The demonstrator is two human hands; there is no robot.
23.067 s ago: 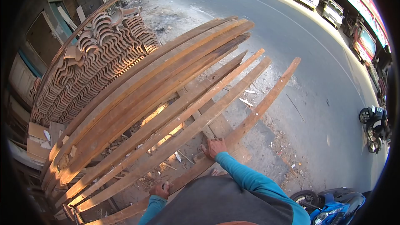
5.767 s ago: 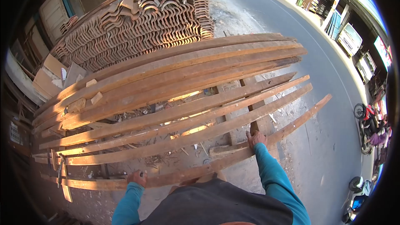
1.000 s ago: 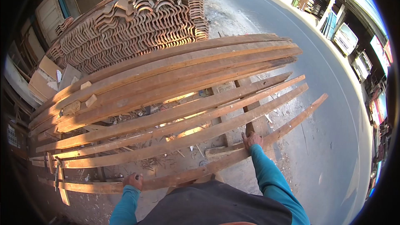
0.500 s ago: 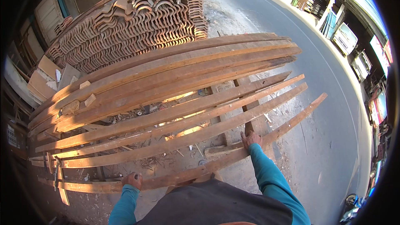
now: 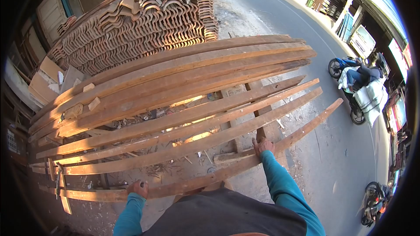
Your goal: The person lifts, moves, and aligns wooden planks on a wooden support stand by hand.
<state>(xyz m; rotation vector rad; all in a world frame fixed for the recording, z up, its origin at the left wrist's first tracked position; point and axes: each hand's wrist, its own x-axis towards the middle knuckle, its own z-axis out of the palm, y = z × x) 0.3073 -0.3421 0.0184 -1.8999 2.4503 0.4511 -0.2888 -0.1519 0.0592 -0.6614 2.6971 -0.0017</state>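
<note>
Closest to my body lies a long wooden plank (image 5: 188, 187), curved by the lens. My left hand (image 5: 138, 189) is closed around it left of my waist, its fingertips partly hidden. Farther along to the right, my right hand (image 5: 264, 146) grips the same plank, fingers curled over its far edge beside a dark crosspiece (image 5: 261, 133). Beyond it, several separate wooden beams (image 5: 197, 147) lie roughly parallel with gaps between them. Farther back, thicker beams (image 5: 183, 83) lie close together, with small wood blocks (image 5: 73, 112) on their left part.
Stacked clay roof tiles (image 5: 135, 35) stand behind the beams. Scraps and chips litter the ground below. A road (image 5: 302, 30) runs along the right, where a loaded motorbike (image 5: 361, 94) carries a rider. Another motorbike (image 5: 372, 203) is at lower right. A clamp-like tool (image 5: 58, 181) hangs at the left ends.
The loaded motorbike with its rider has entered on the road at right. The lower-right motorbike now shows differently, farther into view. My hands and the plank have barely moved.
</note>
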